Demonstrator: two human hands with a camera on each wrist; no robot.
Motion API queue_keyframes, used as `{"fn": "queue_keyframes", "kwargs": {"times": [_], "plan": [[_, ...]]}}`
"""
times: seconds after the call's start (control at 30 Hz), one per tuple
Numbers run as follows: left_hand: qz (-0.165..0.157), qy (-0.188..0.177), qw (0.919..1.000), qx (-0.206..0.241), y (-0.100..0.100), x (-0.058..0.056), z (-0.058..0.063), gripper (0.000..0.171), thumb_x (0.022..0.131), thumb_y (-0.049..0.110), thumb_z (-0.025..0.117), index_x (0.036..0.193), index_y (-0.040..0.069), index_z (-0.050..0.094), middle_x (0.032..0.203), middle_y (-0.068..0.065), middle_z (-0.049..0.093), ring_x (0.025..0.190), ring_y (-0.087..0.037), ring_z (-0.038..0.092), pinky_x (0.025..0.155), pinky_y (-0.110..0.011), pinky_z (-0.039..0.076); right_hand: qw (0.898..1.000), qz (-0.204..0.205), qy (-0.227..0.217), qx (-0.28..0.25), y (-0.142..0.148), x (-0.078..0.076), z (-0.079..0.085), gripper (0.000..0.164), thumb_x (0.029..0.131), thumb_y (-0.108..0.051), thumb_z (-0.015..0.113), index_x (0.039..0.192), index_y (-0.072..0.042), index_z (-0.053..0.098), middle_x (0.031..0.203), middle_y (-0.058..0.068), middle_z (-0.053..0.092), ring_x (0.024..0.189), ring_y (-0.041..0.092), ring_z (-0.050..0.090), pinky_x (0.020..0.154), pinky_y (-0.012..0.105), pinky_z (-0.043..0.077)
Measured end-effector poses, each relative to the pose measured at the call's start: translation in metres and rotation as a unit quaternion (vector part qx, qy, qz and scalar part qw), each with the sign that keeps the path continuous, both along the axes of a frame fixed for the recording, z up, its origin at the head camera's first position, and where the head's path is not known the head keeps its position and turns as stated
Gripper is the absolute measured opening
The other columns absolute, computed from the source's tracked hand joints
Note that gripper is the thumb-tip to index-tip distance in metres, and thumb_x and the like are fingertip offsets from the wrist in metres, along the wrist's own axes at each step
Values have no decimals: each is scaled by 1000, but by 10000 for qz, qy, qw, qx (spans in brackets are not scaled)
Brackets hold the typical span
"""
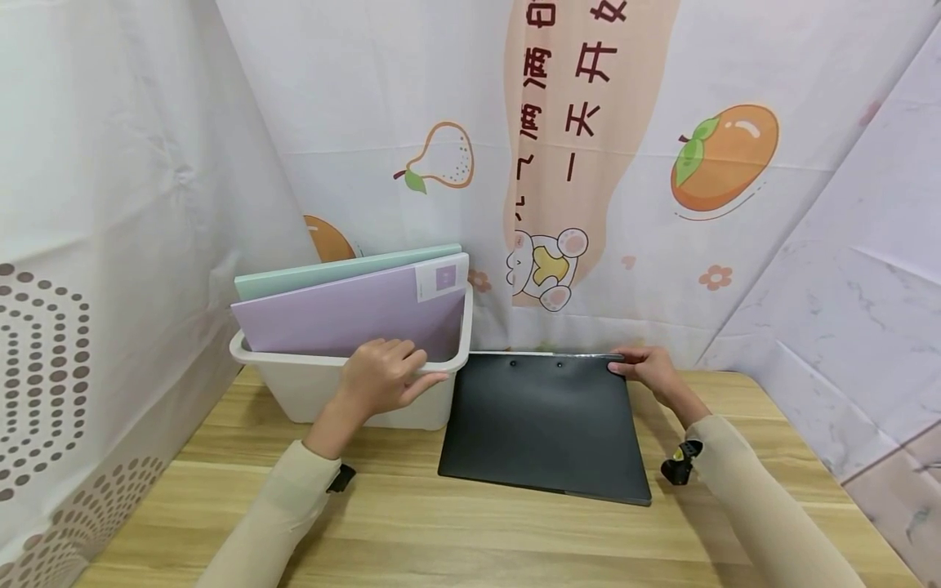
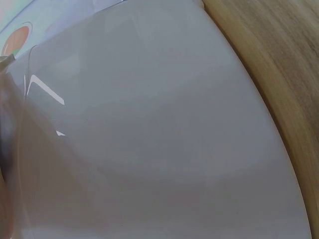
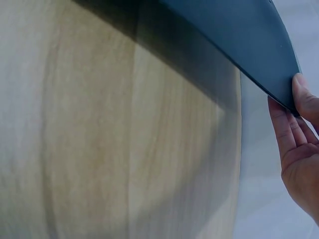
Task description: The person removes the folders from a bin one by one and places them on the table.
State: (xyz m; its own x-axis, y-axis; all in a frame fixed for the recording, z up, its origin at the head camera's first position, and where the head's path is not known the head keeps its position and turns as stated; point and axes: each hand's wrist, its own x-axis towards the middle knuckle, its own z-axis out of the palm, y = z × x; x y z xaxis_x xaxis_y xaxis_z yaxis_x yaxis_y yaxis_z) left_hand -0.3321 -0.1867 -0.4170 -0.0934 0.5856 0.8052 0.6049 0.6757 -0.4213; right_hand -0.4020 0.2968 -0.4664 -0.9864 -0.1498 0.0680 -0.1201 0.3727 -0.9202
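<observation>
A white plastic bin point(image 1: 294, 382) stands at the left, its wall point(image 2: 169, 124) filling most of the left wrist view. My left hand point(image 1: 378, 374) grips the bin's front rim, fingers curled over it and thumb pointing right. Inside the bin lean a purple folder point(image 1: 331, 310) with a white label and a mint green folder point(image 1: 294, 278) behind it. To the right is a black folder point(image 1: 544, 425) with two rivets near its far edge. My right hand point(image 1: 650, 371) pinches its far right corner, thumb on top and fingers point(image 3: 284, 127) beneath, with that corner raised off the table.
The wooden table point(image 1: 441, 539) has a rounded far right corner. Behind it hangs a white printed curtain point(image 1: 353, 82) with fruit and lettering. A dotted curtain point(image 1: 44, 367) borders the left side, and a marble-patterned sheet point(image 1: 867, 310) the right.
</observation>
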Motion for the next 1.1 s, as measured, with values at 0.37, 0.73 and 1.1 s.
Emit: {"fn": "queue_keyframes", "kwargs": {"times": [0.37, 0.73, 1.1], "plan": [[15, 11, 10000, -36, -1, -1, -2, 61, 105, 56, 42, 62, 14, 39, 53, 2, 31, 41, -10, 25, 44, -23, 16, 9999, -94, -27, 103, -2, -1, -8, 43, 95, -9, 72, 129, 14, 60, 100, 0, 76, 84, 2, 72, 79, 24, 59], [-102, 169, 9998, 29, 1, -3, 0, 60, 106, 55, 43, 62, 14, 39, 53, 2, 30, 42, -9, 23, 43, -23, 17, 9995, 125, -291, -88, 10, 0, -8, 50, 102, -15, 64, 142, 11, 51, 108, -5, 71, 92, -2, 68, 85, 20, 57], [28, 121, 9999, -56, 0, -2, -1, 61, 105, 57, 44, 62, 14, 39, 53, 2, 32, 41, -10, 24, 44, -22, 15, 9949, 298, -670, -689, 16, -3, -14, 59, 99, -21, 68, 145, 10, 47, 114, -16, 70, 102, 1, 69, 90, 22, 56]]}}
